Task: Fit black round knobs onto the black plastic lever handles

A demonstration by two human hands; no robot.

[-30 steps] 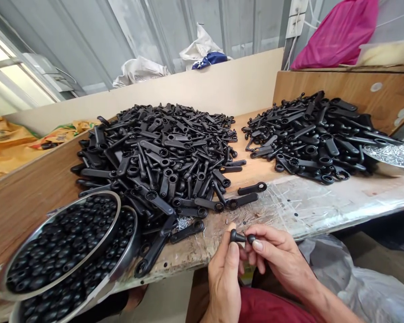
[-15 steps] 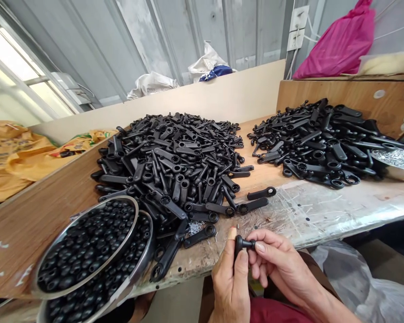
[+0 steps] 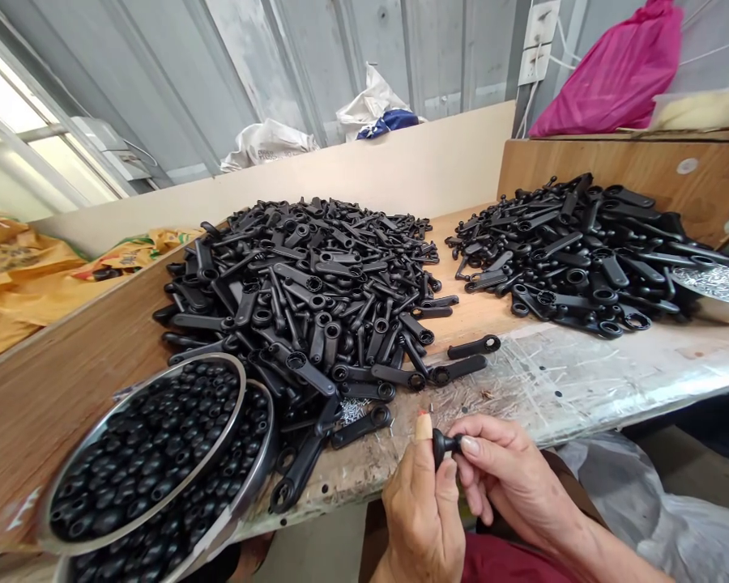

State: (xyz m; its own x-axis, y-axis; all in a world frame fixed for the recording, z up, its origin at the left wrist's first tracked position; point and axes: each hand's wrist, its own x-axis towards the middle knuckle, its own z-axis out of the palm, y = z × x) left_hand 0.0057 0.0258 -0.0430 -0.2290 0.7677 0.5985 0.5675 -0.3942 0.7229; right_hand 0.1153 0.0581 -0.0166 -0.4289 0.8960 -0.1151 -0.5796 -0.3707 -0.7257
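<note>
Near the bench's front edge, both hands hold one black plastic crank handle (image 3: 443, 444), seen nearly end-on. My left hand (image 3: 422, 502) is closed around its wide end, thumb on the near side; the index fingertip is wrapped in tan tape. The thumb and fingers of my right hand (image 3: 504, 461) pinch its narrow end, where a small dark tip shows. Whether a separate knob sits there is hidden. Beyond the hands, loose crank handles (image 3: 462, 368) lie at the foot of a large heap of crank handles (image 3: 316, 275). Small metal pins (image 3: 353, 411) are scattered beside it.
At left, two overlapping metal bowls (image 3: 243, 380) hold small black knobs (image 3: 139, 453). A second heap of crank handles (image 3: 564, 251) lies right, beside a metal bowl of small metal pins (image 3: 720, 287). Wooden boards (image 3: 449, 166) border the bench. A pink bag (image 3: 613, 73) stands behind.
The crank handle has shifted slightly right and turned a little between the fingers. My left hand has moved a bit right with it; both hands keep their hold. The view has shifted slightly.
</note>
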